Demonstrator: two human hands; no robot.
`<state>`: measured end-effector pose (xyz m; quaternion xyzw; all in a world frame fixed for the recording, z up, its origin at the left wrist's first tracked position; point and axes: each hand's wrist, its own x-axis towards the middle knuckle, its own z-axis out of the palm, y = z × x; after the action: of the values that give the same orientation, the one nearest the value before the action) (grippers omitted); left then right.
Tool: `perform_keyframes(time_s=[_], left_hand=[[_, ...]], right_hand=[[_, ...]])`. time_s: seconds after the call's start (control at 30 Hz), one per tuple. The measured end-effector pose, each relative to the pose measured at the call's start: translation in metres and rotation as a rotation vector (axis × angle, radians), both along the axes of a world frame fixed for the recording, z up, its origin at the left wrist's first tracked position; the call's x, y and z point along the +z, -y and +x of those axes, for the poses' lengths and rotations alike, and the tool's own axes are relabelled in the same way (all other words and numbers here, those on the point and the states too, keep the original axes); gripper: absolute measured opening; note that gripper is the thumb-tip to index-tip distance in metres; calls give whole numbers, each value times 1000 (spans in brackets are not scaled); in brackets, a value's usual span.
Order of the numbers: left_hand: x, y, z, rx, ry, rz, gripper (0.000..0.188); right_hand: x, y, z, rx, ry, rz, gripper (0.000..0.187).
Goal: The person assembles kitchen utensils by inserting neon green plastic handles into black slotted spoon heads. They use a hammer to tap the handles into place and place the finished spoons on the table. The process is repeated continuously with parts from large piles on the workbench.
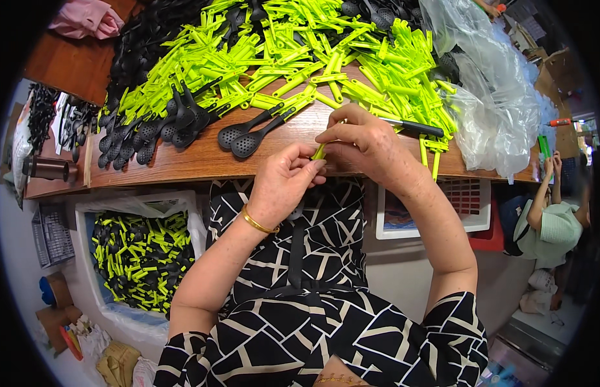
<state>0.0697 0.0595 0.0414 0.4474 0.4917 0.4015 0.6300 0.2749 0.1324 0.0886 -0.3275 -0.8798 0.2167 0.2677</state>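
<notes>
The left hand (280,184) is at the near edge of the wooden table (203,158), and its thumb and forefinger are narrow, pinching a green piece (319,153). This piece is between the two hands, in front of the person's body. It is bright yellow-green, it looks like smooth plastic, and it stands tilted; only a short part is visible, because the fingers cover the rest. The right hand (374,145) comes from the right side, with its fingers bent and its fingertips just beside the far end of the piece. I cannot tell if these fingers grip it, since the thumb is mostly hidden.

Farther on the table lies a wide heap of green handles (184,64), which are long and slim, some with a hole at the end. To the left of the hands, two black slotted spoons (248,143) lie side by side, their necks meeting green handles. More black spoons (145,132) are gathered farther left. Near the right hand there is a tool with a black handle (422,128), and farther right a clear plastic bag (480,103).
</notes>
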Motion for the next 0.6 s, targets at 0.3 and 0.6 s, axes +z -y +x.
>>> perform_keyframes(time_s=[0.3,0.6], left_hand=[[-16,25,-4,46,147,-146,19],[-36,53,-22,273,260,-363,31]], right_hand=[[-24,17,6,19,-25,-112,36],[-7,-16,110,-482,522,339,27]])
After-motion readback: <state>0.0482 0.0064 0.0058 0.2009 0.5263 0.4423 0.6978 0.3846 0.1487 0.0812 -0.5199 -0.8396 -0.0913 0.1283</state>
